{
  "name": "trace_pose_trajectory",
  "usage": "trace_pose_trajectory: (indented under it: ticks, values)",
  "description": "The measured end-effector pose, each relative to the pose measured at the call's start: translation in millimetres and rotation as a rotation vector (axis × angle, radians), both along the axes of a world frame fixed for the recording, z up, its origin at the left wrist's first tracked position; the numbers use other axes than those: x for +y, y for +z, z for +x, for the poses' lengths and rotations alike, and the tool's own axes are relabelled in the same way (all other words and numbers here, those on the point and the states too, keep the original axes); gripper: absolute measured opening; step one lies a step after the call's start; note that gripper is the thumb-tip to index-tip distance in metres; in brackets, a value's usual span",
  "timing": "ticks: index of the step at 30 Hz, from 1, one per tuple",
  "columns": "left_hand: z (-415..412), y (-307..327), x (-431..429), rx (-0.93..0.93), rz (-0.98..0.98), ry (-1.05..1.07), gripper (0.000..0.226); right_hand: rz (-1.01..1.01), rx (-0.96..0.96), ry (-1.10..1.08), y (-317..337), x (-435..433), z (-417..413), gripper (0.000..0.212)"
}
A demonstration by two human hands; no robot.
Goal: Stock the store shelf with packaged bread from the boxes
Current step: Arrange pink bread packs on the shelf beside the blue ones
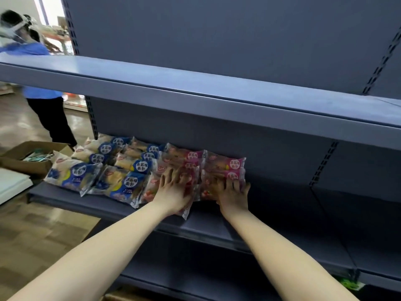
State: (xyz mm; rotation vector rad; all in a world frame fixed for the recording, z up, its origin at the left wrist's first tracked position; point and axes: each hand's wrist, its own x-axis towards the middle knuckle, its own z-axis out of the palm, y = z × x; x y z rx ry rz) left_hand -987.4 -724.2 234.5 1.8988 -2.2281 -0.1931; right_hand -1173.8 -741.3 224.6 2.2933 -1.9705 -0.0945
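Packaged bread lies in rows on the middle grey shelf point(271, 205). Blue-labelled packs point(128, 183) fill the two left rows, pink-labelled packs point(225, 164) the two right rows. My left hand point(173, 192) rests with spread fingers on the front pink pack of the third row point(152, 190). My right hand point(235, 195) lies flat with fingers spread on the front pink pack of the rightmost row point(208, 187). Neither hand curls around a pack.
An open cardboard box point(26, 157) with green packs stands on the floor at left, behind it a person in a blue top point(41, 88). An upper shelf point(195, 83) overhangs the bread. The middle shelf runs on to the right of the packs.
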Motion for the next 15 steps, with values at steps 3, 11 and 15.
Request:
trace_pose_trajectory:
  ticks: [3, 11, 15]
  values:
    - [0, -10, -3, -0.037, -0.001, -0.023, 0.069, 0.014, -0.036, 0.002, -2, -7, 5, 0.085]
    - [3, -31, -17, -0.096, -0.047, -0.041, 0.084, 0.011, -0.072, 0.007, -12, -23, 1, 0.107]
    - [-1, -33, -20, -0.097, -0.074, -0.033, 0.074, 0.053, -0.113, -0.001, -11, -24, 0, 0.110]
